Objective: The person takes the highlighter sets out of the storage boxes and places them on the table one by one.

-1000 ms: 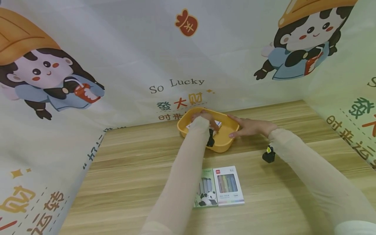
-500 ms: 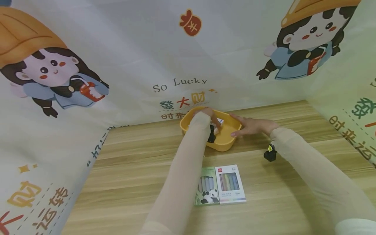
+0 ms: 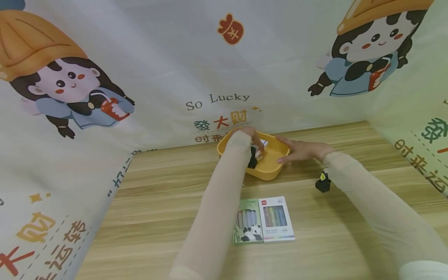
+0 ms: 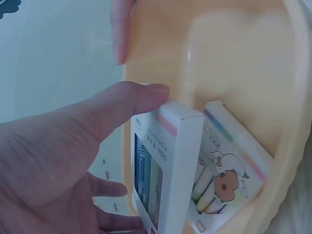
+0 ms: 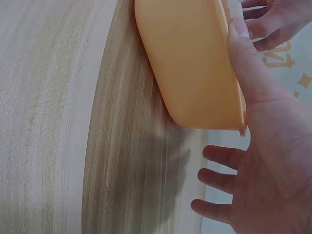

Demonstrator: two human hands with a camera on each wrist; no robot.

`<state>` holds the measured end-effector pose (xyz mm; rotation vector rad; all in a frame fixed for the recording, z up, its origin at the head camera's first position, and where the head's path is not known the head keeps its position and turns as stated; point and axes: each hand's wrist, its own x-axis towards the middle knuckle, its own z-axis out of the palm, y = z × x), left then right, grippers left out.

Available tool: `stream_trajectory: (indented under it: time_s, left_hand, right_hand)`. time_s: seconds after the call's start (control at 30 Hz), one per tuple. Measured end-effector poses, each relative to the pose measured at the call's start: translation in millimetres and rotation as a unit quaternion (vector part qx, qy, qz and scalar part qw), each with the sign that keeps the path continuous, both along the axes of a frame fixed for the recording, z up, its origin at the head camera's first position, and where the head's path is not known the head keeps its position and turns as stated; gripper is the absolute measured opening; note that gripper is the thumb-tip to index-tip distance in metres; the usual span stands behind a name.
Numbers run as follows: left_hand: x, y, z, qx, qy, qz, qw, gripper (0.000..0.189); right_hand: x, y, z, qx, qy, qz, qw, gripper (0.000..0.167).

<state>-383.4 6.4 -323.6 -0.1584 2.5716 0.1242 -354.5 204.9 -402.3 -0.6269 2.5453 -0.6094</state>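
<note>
My left hand (image 3: 252,135) reaches down into the yellow plastic basket (image 3: 271,167). In the left wrist view it grips a white box of highlighters (image 4: 168,165), thumb on the upper edge and fingers on the other side. The box stands on edge, its window showing pens. Against it leans a second white pen box (image 4: 229,170) with a cartoon animal on its front, inside the basket. My right hand (image 3: 304,151) rests at the basket's right end; its thumb (image 5: 251,68) lies over the rim, while three fingers (image 5: 219,180) extend straight, apart from the wall.
Closer on the wooden table (image 3: 150,202) lie a green panda pen box (image 3: 249,221) and a white pen box (image 3: 276,219) side by side. My left forearm passes beside the green one. A printed cloth wall (image 3: 168,70) stands right behind the basket.
The head view has shifted slightly, so everything sits a little further right. My left hand shifts slightly within the basket; the right hand stays at its rim.
</note>
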Motion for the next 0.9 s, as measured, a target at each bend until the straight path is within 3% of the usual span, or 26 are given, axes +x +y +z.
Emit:
stream_trajectory:
  time_s: [0.1, 0.2, 0.37, 0.5, 0.63, 0.73, 0.9]
  left_hand:
    - [8.3, 0.0, 14.9, -0.023, 0.001, -0.021, 0.9995, 0.074]
    - [8.4, 1.4, 24.0, -0.038, -0.004, -0.034, 0.9987, 0.075]
    - [10.1, 1.9, 35.1, -0.023, -0.018, -0.023, 0.9993, 0.069]
    - [17.7, -0.5, 40.8, -0.039, -0.009, -0.021, 0.9990, 0.065]
    - [25.5, -5.5, 46.2, -0.046, -0.006, -0.039, 0.9982, 0.064]
    - [22.6, -9.2, 45.5, -0.041, -0.004, -0.048, 0.9980, 0.064]
    - [14.5, -12.0, 44.4, -0.036, -0.006, -0.035, 0.9987, 0.067]
  right_hand:
    - [0.2, -0.6, 1.7, 0.002, -0.002, 0.001, 1.0000, 0.105]
    - [1.3, -1.3, 4.5, 0.002, -0.006, -0.002, 1.0000, 0.105]
    - [2.9, -2.1, 7.5, -0.001, -0.011, -0.005, 0.9999, 0.102]
    - [4.0, -2.9, 8.7, 0.000, -0.019, -0.008, 0.9998, 0.103]
    - [4.8, -3.6, 9.4, 0.004, -0.021, -0.010, 0.9997, 0.104]
    - [4.3, -4.0, 9.0, 0.007, -0.020, -0.013, 0.9997, 0.104]
    - [3.9, -4.3, 7.8, 0.010, -0.016, -0.015, 0.9997, 0.103]
